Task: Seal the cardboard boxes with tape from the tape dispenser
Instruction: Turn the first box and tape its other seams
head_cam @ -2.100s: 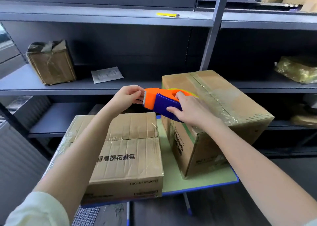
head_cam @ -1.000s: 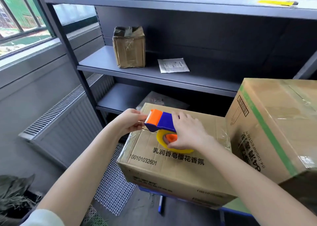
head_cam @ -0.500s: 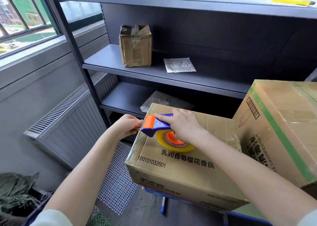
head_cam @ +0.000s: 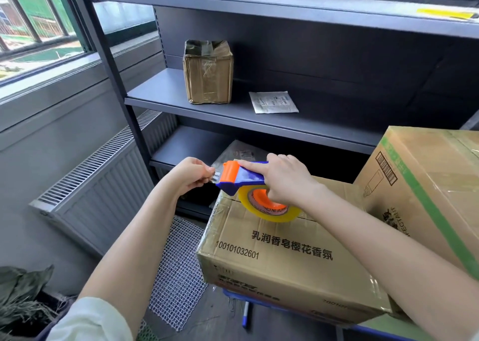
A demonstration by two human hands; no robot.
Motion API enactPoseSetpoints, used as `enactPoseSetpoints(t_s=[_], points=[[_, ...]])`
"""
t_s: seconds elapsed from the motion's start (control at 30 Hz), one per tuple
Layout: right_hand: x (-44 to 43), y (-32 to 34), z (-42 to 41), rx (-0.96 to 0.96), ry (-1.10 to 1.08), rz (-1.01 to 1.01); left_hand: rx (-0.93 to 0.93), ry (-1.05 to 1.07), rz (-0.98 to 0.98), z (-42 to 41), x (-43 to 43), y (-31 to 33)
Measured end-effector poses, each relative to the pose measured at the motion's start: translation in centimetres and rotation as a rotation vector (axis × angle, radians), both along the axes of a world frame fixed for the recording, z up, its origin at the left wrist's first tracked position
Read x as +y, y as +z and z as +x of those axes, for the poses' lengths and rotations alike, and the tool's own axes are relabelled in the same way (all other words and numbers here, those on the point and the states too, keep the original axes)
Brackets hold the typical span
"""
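I see the right hand point(head_cam: 287, 182) closed around the handle of the tape dispenser point(head_cam: 241, 178), w/ the index finger stretched along its blue top toward the orange head. The yellowish tape roll point(head_cam: 269, 211) w/ orange core hangs under the hand and touches the top of the printed cardboard box point(head_cam: 285, 263) near its far left corner. The left hand point(head_cam: 191, 176) is just beside the dispenser head, off the box edge, and pinches the clear tape end point(head_cam: 216, 174) btw thumb & fingers.

A second, taller cardboard box point(head_cam: 427, 198) w/ a green stripe stands right beside the first one. Both sit on a bench point(head_cam: 388, 324) w/ green top. Behind is a dark metal shelf point(head_cam: 259, 117); on it stand a small taped carton point(head_cam: 207, 73) and, near it, a flat white packet point(head_cam: 273, 102). A radiator point(head_cam: 103, 174) is on the left, under the window.
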State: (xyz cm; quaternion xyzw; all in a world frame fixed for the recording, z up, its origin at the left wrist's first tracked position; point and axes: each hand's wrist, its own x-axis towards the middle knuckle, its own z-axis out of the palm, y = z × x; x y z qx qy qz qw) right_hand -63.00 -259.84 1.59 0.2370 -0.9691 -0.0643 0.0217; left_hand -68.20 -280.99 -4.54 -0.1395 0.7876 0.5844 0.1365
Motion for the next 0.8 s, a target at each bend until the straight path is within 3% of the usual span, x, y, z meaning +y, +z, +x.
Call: enactPoseSetpoints(t_s=[0.3,0.5,0.8], points=[[2.4,-0.8,0.5,-0.078,-0.05,0.119,-0.05,0.02,-0.211,-0.1,-1.5,-4.2],[0.1,-2.0,-0.4,-0.019,-0.038,0.214,0.103,0.037,-0.424,0.0,-0.5,-6.8],[-0.7,-2.9,-1.3,-0.013,-0.077,0.246,0.093,0.13,-0.337,0.7,0.9,-9.8]])
